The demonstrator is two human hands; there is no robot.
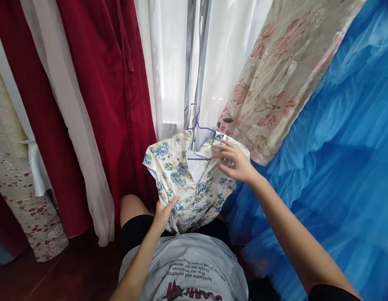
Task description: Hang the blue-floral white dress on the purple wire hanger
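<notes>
A small white garment with blue flowers [184, 179] hangs on a purple wire hanger [198, 125] in front of me. My left hand [163, 215] grips the garment's lower left hem, thumb on top. My right hand [234, 161] is at the garment's right shoulder, fingers curled on the fabric near the collar. The hanger's hook goes up toward a grey metal pole [195, 62].
Dresses hang all round: dark red [109, 83] and pale ones on the left, a beige one with pink flowers [281, 79] at upper right, blue tulle [338, 175] on the right. White curtain behind. Dark wooden floor [56, 271] at lower left.
</notes>
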